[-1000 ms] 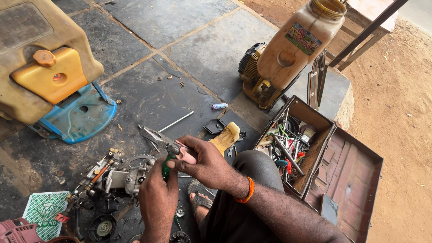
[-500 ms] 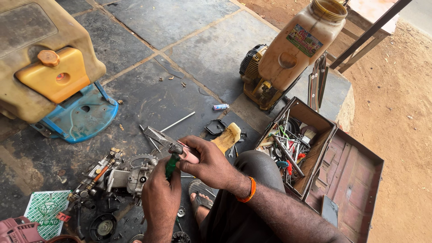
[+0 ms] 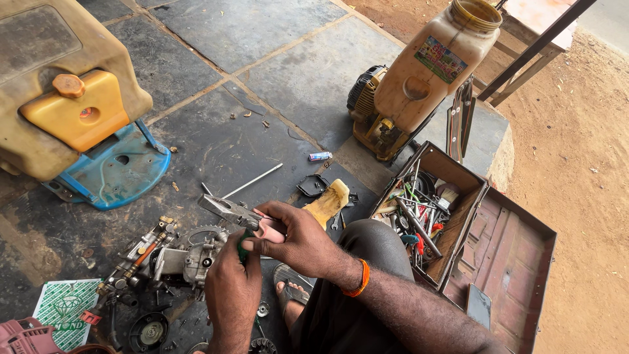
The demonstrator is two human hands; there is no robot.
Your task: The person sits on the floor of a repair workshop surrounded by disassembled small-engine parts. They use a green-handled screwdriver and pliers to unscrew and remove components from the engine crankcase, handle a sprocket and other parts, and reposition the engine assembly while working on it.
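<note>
Dark stone paving lies under a seated person. Left hand clenches a green handle; right hand grips pink-handled pliers, steel jaws pointing left above a grimy engine part. Farther right sits an open toolbox.

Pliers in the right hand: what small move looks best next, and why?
Probably lower the pliers toward the metal engine part. The right hand holds them by the pink handles, nose pointing left above the part, while the left hand grips something green beside it. The nose looks apart from the part, so nothing is gripped yet.
</note>
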